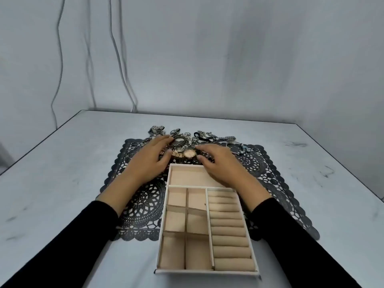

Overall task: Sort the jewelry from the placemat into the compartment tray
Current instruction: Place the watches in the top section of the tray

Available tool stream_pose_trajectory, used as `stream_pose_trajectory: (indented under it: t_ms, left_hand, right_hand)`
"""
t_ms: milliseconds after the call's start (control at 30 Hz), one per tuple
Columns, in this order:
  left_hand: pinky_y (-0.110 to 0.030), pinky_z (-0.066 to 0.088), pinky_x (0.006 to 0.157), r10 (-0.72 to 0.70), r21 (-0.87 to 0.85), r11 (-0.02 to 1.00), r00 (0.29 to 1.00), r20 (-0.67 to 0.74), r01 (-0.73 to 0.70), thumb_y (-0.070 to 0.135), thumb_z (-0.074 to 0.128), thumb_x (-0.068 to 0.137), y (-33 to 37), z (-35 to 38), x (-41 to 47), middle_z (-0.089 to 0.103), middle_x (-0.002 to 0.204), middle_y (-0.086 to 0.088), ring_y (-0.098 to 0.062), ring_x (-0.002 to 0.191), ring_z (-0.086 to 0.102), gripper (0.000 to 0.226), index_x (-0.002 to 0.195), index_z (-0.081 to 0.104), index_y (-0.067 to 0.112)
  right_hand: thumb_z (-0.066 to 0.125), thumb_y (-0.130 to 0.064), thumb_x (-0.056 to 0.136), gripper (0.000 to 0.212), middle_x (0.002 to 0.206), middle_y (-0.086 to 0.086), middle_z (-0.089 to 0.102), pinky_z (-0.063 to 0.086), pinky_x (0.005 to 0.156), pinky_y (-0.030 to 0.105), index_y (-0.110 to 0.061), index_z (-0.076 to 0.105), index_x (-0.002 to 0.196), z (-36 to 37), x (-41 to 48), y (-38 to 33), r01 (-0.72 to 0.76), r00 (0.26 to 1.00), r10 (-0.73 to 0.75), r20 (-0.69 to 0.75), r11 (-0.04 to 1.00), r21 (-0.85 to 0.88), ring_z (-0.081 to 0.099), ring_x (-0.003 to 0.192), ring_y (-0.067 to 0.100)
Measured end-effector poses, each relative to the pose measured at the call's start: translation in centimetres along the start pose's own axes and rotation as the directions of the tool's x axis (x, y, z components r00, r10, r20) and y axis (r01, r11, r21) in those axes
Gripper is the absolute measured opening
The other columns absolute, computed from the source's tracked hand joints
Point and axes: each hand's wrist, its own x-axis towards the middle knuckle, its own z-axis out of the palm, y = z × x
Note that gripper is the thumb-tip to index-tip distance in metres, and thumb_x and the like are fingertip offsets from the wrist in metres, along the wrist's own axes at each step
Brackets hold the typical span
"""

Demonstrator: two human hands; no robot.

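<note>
A beige compartment tray (164, 242) lies on a black lace placemat (143, 206), its compartments and ring rolls holding nothing. Beyond its far end, a rose-gold watch (188, 153) lies between my hands. My left hand (149, 156) reaches over the mat with fingers stretched toward the jewelry, its thumb beside the watch band. My right hand (216, 163) hovers palm down over the tray's far right corner, fingertips touching or nearly touching the watch. Silver rings, chains and bracelets (187, 137) lie scattered along the mat's far edge.
A silver bangle with a blue charm (239, 147) and small rings (256, 161) lie on the mat's right part. A silver watch (156, 129) sits at the far left of the jewelry. The white marbled table (62, 173) meets a grey wall with hanging cables (120, 59).
</note>
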Motion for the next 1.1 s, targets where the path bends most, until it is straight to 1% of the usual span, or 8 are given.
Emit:
stream_pose_trajectory:
  t_ms: [300,433,633,767,867,1000,1033,1100]
  left_hand:
    - [-0.040,0.034,0.114,-0.127,-0.081,0.989,0.990,-0.065,0.122,0.033,0.051,0.101,-5.0,-1.5,3.9,0.048,0.148,0.001,-0.019,0.136,0.044,0.040,0.139,0.053,0.023]
    - [-0.022,0.027,0.107,-0.185,-0.113,0.977,0.982,-0.039,0.179,0.032,0.054,0.099,-6.8,-1.7,5.5,0.052,0.145,0.003,-0.016,0.136,0.044,0.037,0.135,0.057,0.024]
    - [-0.025,0.032,0.107,-0.211,-0.213,0.953,0.977,0.039,0.215,0.033,0.057,0.097,-8.8,-1.7,6.9,0.056,0.139,0.010,-0.012,0.130,0.048,0.030,0.127,0.062,0.035]
    - [-0.021,0.037,0.094,-0.198,-0.253,0.945,0.978,0.063,0.208,0.033,0.058,0.097,-9.1,-1.9,7.7,0.065,0.127,0.008,-0.008,0.119,0.054,0.024,0.116,0.062,0.046]
    - [-0.016,0.040,0.080,-0.188,-0.257,0.945,0.979,0.076,0.201,0.028,0.058,0.098,-9.5,-1.8,7.9,0.071,0.109,0.003,-0.010,0.098,0.060,0.024,0.113,0.063,0.046]
    - [-0.025,0.039,0.070,-0.180,-0.259,0.947,0.982,0.056,0.188,0.021,0.058,0.098,-10.0,-1.9,7.8,0.072,0.092,0.004,-0.011,0.076,0.055,0.028,0.113,0.068,0.041]
    - [-0.024,0.039,0.070,-0.181,-0.260,0.947,0.982,0.050,0.188,0.020,0.059,0.097,-10.1,-2.0,7.7,0.071,0.089,0.006,-0.009,0.074,0.055,0.028,0.113,0.069,0.041]
    - [-0.019,0.042,0.076,-0.183,-0.271,0.945,0.983,0.030,0.184,0.019,0.063,0.094,-10.1,-2.0,7.6,0.072,0.095,0.010,-0.007,0.085,0.060,0.026,0.112,0.071,0.037]
  right_hand:
    - [0.063,-0.037,0.089,0.027,0.113,-0.007,0.067,0.043,0.094,0.025,-0.029,0.068,0.115,0.6,2.7,0.6,-0.033,0.996,0.018,0.083,0.982,0.185,0.058,0.107,0.006]
    - [0.067,-0.030,0.088,0.025,0.107,-0.008,0.069,0.046,0.091,0.024,-0.028,0.070,0.112,0.7,3.7,1.2,-0.025,0.992,-0.004,0.124,0.973,0.230,0.061,0.101,0.005]
    - [0.070,-0.025,0.086,0.019,0.100,-0.011,0.071,0.050,0.088,0.030,-0.031,0.073,0.104,0.9,4.2,1.8,0.028,0.990,-0.065,0.128,0.960,0.278,0.064,0.093,0.002]
    - [0.073,-0.014,0.083,0.021,0.099,-0.009,0.071,0.051,0.088,0.033,-0.025,0.076,0.099,1.1,4.3,2.3,0.033,0.992,-0.074,0.102,0.935,0.352,0.065,0.093,0.004]
    - [0.075,-0.011,0.080,0.022,0.099,-0.007,0.071,0.050,0.089,0.032,-0.022,0.076,0.098,0.9,4.4,2.4,0.024,0.992,-0.071,0.107,0.920,0.390,0.065,0.093,0.007]
    - [0.077,-0.008,0.077,0.022,0.097,-0.006,0.070,0.050,0.089,0.035,-0.022,0.076,0.094,0.8,4.3,2.4,-0.001,0.992,-0.055,0.117,0.901,0.433,0.065,0.093,0.011]
    - [0.077,-0.008,0.076,0.023,0.097,-0.006,0.070,0.051,0.088,0.035,-0.022,0.076,0.094,0.8,4.3,2.4,-0.010,0.991,-0.048,0.122,0.899,0.437,0.064,0.093,0.012]
    - [0.077,-0.009,0.077,0.023,0.097,-0.006,0.070,0.051,0.086,0.034,-0.023,0.076,0.094,0.8,4.3,2.5,-0.024,0.991,-0.038,0.132,0.898,0.440,0.064,0.092,0.013]
